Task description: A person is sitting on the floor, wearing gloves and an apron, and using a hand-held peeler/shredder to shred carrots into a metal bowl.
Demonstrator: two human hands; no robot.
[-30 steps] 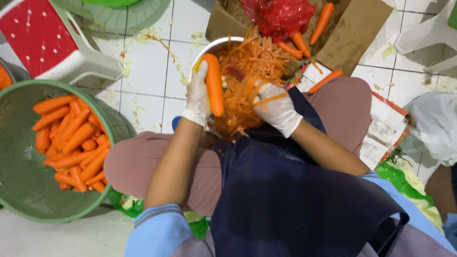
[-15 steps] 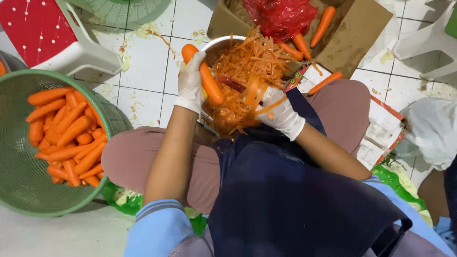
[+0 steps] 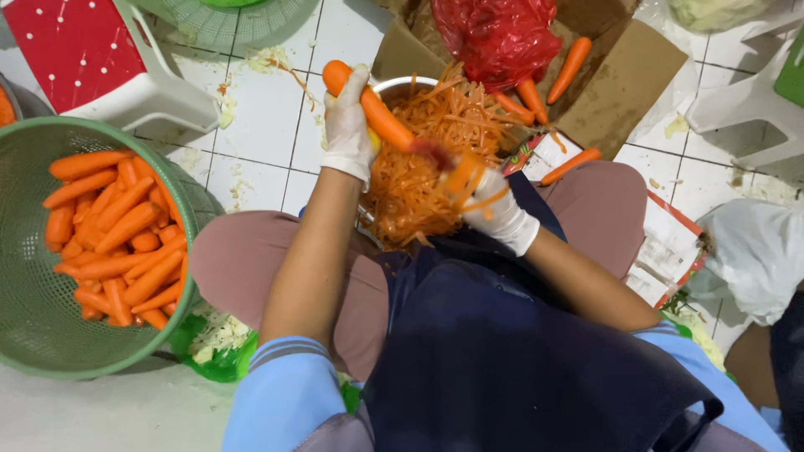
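left hand, white-gloved, closed round a carrot, held slantwise over the bowl, tip pointing up and left past the rim. right hand, also gloved, clenched on a small tool smeared orange; kind of tool not clear, likely a peeler or shredder, set against the carrot's lower end. bowl between the knees, heaped with shreds. step in hand, by the look of it: shaving the carrot into strips over the bowl. next stroke calls for a firm grip on the carrot and the blade drawn along its length, clear of the glove fingertips. outward: green basket of peeled carrots at left, within reach. red bag and loose carrots on cardboard beyond the bowl. red-topped stool upper left. scraps on the tiled floor. heap already spilling toward the lap; little room left in the bowl.
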